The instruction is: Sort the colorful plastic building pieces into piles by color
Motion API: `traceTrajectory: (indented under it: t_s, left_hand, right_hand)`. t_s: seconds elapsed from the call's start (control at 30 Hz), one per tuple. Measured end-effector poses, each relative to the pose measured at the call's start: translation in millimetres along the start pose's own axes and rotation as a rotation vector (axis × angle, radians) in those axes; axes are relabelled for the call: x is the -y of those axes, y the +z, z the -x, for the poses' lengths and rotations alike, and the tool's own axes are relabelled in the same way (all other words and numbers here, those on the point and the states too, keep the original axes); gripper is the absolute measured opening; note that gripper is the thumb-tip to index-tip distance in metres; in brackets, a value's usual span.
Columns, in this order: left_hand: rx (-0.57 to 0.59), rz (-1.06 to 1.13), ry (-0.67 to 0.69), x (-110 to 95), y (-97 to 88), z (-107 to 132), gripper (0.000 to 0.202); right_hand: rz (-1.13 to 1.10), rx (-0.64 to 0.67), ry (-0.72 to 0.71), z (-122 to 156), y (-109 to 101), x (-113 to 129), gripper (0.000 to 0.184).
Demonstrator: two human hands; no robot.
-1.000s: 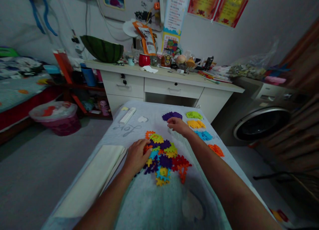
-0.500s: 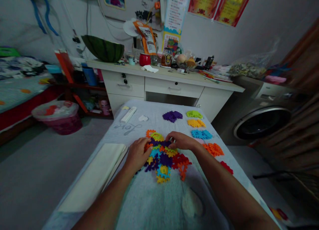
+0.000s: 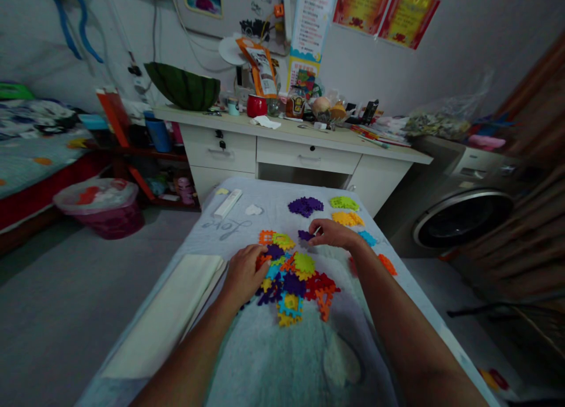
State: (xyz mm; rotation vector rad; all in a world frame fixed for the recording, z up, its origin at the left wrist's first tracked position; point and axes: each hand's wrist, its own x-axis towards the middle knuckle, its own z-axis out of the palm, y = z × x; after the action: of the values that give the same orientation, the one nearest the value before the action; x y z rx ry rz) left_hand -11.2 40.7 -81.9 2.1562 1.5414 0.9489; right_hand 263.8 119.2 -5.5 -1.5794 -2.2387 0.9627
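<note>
On the cloth-covered table lies a mixed pile of colourful plastic interlocking pieces [image 3: 293,283] with toothed edges. My left hand [image 3: 247,272] rests at the pile's left side, fingers spread and touching an orange-red piece [image 3: 262,260]. Beyond the pile, my right hand [image 3: 334,234] pinches a purple interlocking piece [image 3: 305,235] just above the cloth. Farther back sits a heap of purple pieces [image 3: 305,206]. Along the right side lie lime green pieces [image 3: 344,203], yellow pieces [image 3: 348,219], blue pieces [image 3: 367,238] and orange pieces [image 3: 387,264], partly covered by my right arm.
A folded cream cloth [image 3: 165,316] lies on the table's left side, a white remote control [image 3: 228,203] beyond it. Behind stands a white desk [image 3: 282,133] bearing a watermelon half [image 3: 183,86] and clutter. A washing machine [image 3: 459,201] stands to the right.
My right hand has moved away from the pile, back and to the right, carrying a purple piece. A lime green piece on the pile now shows. My left hand has hardly moved.
</note>
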Motion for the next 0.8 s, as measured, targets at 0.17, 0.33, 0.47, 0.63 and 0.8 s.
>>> traceTrajectory:
  t_s: [0.17, 0.33, 0.47, 0.63, 0.8]
  left_hand:
    - [-0.001, -0.01, -0.002, -0.3, -0.4, -0.1, 0.024]
    - [0.014, -0.013, -0.01, -0.2, -0.4, -0.3, 0.024]
    - [0.013, 0.006, -0.008, -0.3, -1.0, 0.3, 0.024]
    - [0.008, 0.003, -0.018, -0.7, -0.8, 0.5, 0.024]
    - [0.008, -0.004, -0.009, 0.5, 0.8, 0.5, 0.024]
  right_hand:
    - [0.097, -0.424, 0.001, -45.0, -0.2, -16.7, 0.024]
    - [0.147, -0.707, 0.045, -89.0, 13.6, -21.8, 0.023]
    - [0.14, -0.763, 0.093, -106.6, 21.7, -20.8, 0.02]
    - [0.258, -0.654, 0.017, -106.4, 27.7, -25.4, 0.013]
    - [0.318, -0.595, -0.07, -85.4, 24.0, -22.9, 0.025]
